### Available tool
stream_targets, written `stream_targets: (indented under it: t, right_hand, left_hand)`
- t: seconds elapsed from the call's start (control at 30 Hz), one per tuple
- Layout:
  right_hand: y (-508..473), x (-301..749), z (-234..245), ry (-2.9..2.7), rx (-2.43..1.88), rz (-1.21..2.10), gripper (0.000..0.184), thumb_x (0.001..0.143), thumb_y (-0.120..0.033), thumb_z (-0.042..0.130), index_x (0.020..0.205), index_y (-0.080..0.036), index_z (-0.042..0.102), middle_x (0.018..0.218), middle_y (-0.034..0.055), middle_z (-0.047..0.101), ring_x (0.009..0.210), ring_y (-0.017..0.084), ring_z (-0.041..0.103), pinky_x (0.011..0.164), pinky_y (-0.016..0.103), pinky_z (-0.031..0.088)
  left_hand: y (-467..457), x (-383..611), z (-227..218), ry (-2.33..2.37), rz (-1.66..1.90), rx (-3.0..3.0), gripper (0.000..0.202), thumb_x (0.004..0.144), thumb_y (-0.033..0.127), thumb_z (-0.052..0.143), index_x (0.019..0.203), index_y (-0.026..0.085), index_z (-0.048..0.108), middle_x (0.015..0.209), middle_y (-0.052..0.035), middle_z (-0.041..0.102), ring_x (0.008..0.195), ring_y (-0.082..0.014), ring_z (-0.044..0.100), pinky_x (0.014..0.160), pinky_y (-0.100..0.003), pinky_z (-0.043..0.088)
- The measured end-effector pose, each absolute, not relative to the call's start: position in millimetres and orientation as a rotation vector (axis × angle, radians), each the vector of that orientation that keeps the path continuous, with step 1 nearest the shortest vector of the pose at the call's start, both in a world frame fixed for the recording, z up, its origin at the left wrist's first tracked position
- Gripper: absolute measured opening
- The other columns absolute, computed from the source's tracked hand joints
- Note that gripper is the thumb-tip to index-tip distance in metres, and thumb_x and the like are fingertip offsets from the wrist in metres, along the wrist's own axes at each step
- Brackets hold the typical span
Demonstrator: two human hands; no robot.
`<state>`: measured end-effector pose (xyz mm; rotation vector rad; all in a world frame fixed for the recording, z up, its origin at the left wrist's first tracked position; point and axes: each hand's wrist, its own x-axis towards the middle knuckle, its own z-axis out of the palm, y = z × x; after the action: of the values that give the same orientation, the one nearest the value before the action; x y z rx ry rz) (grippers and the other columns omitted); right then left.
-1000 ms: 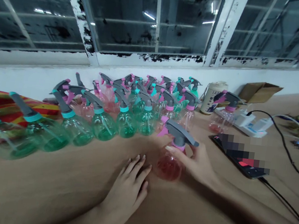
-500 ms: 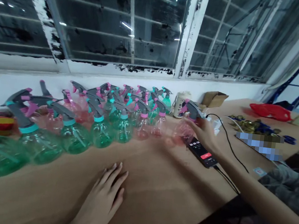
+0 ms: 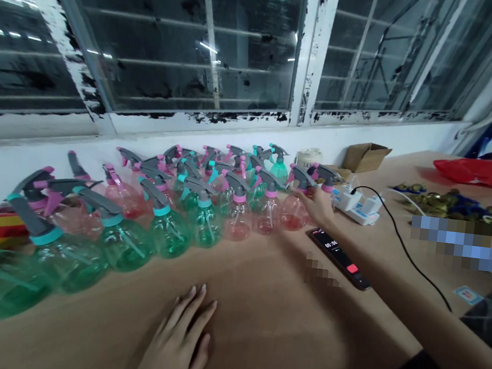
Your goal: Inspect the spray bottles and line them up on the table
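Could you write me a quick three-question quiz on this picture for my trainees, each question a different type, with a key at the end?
1. Multiple choice: the left hand rests on
A a red bag
B the table
C a cardboard box

2. True or false: the phone lies with its screen facing up.

3. Fill the gap: the spray bottle at the right hand has a ____ collar.

Key: 1 B; 2 true; 3 pink.

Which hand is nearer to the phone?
Right. The right hand is just beyond the phone; the left hand lies on the table, well to the phone's left, nearer the camera.
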<state>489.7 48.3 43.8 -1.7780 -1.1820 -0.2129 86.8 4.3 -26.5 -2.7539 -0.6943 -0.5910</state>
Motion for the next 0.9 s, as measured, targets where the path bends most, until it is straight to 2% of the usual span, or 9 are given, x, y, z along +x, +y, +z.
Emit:
stream_targets:
  t: [0.27, 0.4, 0.5, 0.57, 0.67, 0.73, 0.8, 0.9]
  right_hand:
    - [57, 494, 37, -1.181, -1.78, -0.203, 0.04, 0.078, -0.055, 0.051, 0.077, -0.017, 0.061, 0.068, 0.0098, 0.065, 0.059, 0.022, 0.056, 0.058, 0.034, 0.042]
    - [45, 490, 34, -1.184, -1.703, -0.194, 0.043, 0.073, -0.056, 0.059, 0.089, -0.016, 0.06, 0.085, 0.0127, 0.069, 0.077, 0.027, 0.063, 0.069, 0.038, 0.046]
    - [22, 488, 28, -1.152, -1.619, -0.19, 0.048, 0.075, -0.055, 0.059, 0.105, -0.017, 0.056, 0.102, 0.0127, 0.068, 0.093, 0.027, 0.064, 0.076, 0.038, 0.049]
    - [4, 492, 24, -1.085, -1.585, -0.206, 0.045, 0.082, -0.054, 0.051, 0.11, -0.019, 0.052, 0.104, 0.012, 0.066, 0.093, 0.025, 0.065, 0.074, 0.037, 0.051]
    - [-10, 511, 23, -0.927, -1.604, -0.28, 0.042, 0.086, -0.052, 0.044, 0.109, -0.018, 0.052, 0.107, 0.0147, 0.063, 0.093, 0.024, 0.063, 0.075, 0.037, 0.052]
    - [-7, 529, 26, -0.848, -1.654, -0.304, 0.042, 0.085, -0.05, 0.049, 0.109, -0.015, 0.052, 0.11, 0.0169, 0.06, 0.099, 0.026, 0.06, 0.079, 0.039, 0.05]
    - [3, 547, 29, -0.808, -1.732, -0.278, 0.047, 0.079, -0.046, 0.061, 0.109, -0.011, 0.054, 0.11, 0.0176, 0.059, 0.1, 0.029, 0.058, 0.082, 0.043, 0.048]
    - [23, 563, 31, -0.826, -1.835, -0.176, 0.036, 0.086, -0.034, 0.058, 0.116, -0.015, 0.054, 0.115, 0.0104, 0.058, 0.097, 0.023, 0.059, 0.081, 0.043, 0.05]
  left_hand:
    - [4, 86, -25, -0.679, -0.577, -2.742, 0.043, 0.09, 0.025, 0.043, 0.133, 0.021, 0.044, 0.14, -0.0072, 0.042, 0.124, -0.0267, 0.045, 0.096, -0.042, 0.044]
    - [3, 87, -24, -0.703, -0.604, -2.753, 0.042, 0.091, 0.027, 0.042, 0.133, 0.023, 0.044, 0.14, -0.0055, 0.043, 0.124, -0.0258, 0.044, 0.097, -0.041, 0.043]
    - [3, 86, -25, -0.691, -0.613, -2.746, 0.042, 0.091, 0.028, 0.041, 0.133, 0.022, 0.044, 0.14, -0.0062, 0.043, 0.124, -0.0262, 0.044, 0.096, -0.042, 0.044]
    - [4, 86, -25, -0.68, -0.604, -2.75, 0.043, 0.091, 0.028, 0.041, 0.133, 0.021, 0.044, 0.14, -0.0067, 0.043, 0.124, -0.0266, 0.045, 0.096, -0.042, 0.044]
    - [5, 86, -26, -0.675, -0.612, -2.742, 0.042, 0.091, 0.028, 0.04, 0.133, 0.021, 0.045, 0.14, -0.0064, 0.044, 0.123, -0.0259, 0.046, 0.095, -0.042, 0.044]
    - [6, 86, -27, -0.672, -0.627, -2.723, 0.041, 0.091, 0.028, 0.04, 0.132, 0.022, 0.045, 0.139, -0.006, 0.044, 0.122, -0.0252, 0.047, 0.095, -0.041, 0.045]
    - [7, 86, -29, -0.67, -0.628, -2.71, 0.041, 0.091, 0.028, 0.041, 0.131, 0.023, 0.046, 0.139, -0.0059, 0.045, 0.121, -0.0251, 0.048, 0.094, -0.041, 0.046]
    - [6, 86, -30, -0.667, -0.62, -2.71, 0.041, 0.091, 0.027, 0.043, 0.131, 0.022, 0.046, 0.139, -0.0068, 0.045, 0.121, -0.0263, 0.048, 0.094, -0.043, 0.046]
